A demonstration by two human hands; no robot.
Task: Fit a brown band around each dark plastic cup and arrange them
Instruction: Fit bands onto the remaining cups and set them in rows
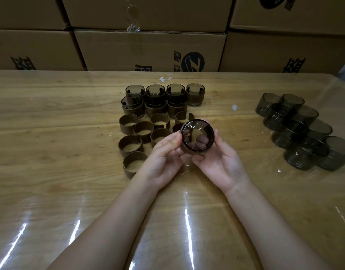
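Note:
Both hands hold one dark plastic cup (pixel 197 135) above the table's middle, its mouth tilted toward me. My left hand (pixel 163 154) grips its left side with thumb on the rim. My right hand (pixel 220 158) cups its underside and right side. A brown band seems to sit around the cup's lower part, mostly hidden by fingers. Several banded cups (pixel 156 100) stand in two rows behind. Several loose brown bands (pixel 130 145) lie left of my hands. Several bare dark cups (pixel 304 129) cluster at the right.
The wooden table (pixel 51 133) is covered by a shiny clear sheet. Stacked cardboard boxes (pixel 148 49) form a wall along the far edge. Small white scraps (pixel 234 107) lie on the table near the banded cups.

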